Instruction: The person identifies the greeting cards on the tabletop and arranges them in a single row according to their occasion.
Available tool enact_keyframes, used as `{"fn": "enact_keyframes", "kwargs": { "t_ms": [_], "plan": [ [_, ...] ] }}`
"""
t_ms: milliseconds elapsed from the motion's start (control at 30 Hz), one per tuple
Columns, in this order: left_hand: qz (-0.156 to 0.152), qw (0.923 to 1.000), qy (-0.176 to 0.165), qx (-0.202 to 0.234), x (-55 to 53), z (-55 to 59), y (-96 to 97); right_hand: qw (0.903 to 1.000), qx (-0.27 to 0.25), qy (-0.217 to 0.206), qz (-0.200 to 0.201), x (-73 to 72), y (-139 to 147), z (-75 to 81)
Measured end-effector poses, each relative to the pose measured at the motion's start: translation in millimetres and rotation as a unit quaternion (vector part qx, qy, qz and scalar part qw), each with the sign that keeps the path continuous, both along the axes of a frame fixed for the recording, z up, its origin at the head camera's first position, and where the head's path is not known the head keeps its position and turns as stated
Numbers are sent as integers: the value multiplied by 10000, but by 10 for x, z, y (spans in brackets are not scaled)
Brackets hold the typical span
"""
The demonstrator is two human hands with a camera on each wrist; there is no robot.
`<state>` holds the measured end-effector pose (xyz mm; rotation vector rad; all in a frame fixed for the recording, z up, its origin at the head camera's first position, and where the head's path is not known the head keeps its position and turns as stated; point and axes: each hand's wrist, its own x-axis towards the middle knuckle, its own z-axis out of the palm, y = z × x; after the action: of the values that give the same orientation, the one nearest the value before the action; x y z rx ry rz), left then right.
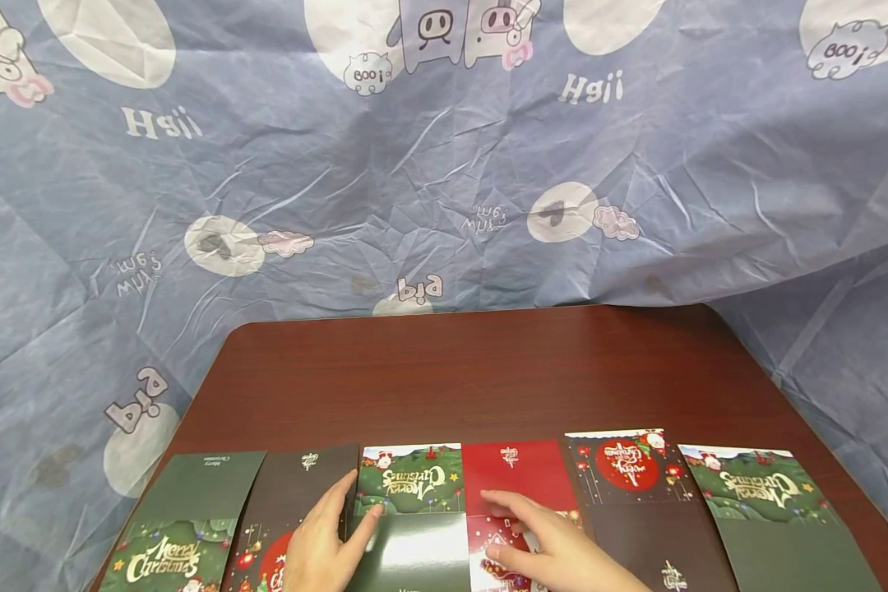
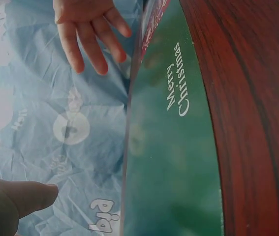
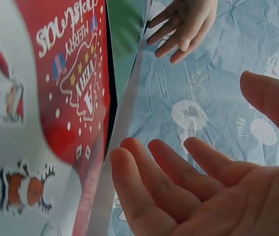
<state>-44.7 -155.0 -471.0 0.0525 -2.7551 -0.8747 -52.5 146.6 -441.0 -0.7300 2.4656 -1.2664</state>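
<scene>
My left hand hovers at the left edge of an unfolded green Christmas card, fingers extended and thumb apart. Over a red Christmas card in the middle is my right hand, its fingers spread and pointing left. In the right wrist view that red card shows a white tree outline and a reindeer, beside the loosely bent fingers. Nothing is held by either hand. A dark card with a red circle lies partly hidden under the left hand.
The cards form a row along the near side of the brown table. At the far left is a green card; to the right lie a dark card and another green card. A blue printed cloth hangs behind the table.
</scene>
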Motion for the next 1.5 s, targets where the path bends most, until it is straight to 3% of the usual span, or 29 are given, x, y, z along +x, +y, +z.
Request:
{"fn": "enact_keyframes", "kwargs": {
  "t_ms": [167,533,867,1000,1200,1500],
  "plan": [
    [55,9999,-87,76,7,-16,-10,9954,-654,-674,177,10,-37,-16],
    [390,9986,74,343,-5,-96,-22,9764,-1453,-1579,262,-43,-110,-112],
    [509,9970,397,421,-26,-193,-37,9613,-1994,-1852,427,-67,-189,-228],
    [503,9967,525,354,-25,-201,-29,9597,-2026,-1910,375,-75,-208,-253],
    [591,9969,146,502,-36,-197,-24,9502,-2219,-2189,31,-99,-244,-307],
    [656,9953,-151,698,-60,-194,-30,9441,-2490,-2139,-313,-142,-343,-385]
  ]
}}
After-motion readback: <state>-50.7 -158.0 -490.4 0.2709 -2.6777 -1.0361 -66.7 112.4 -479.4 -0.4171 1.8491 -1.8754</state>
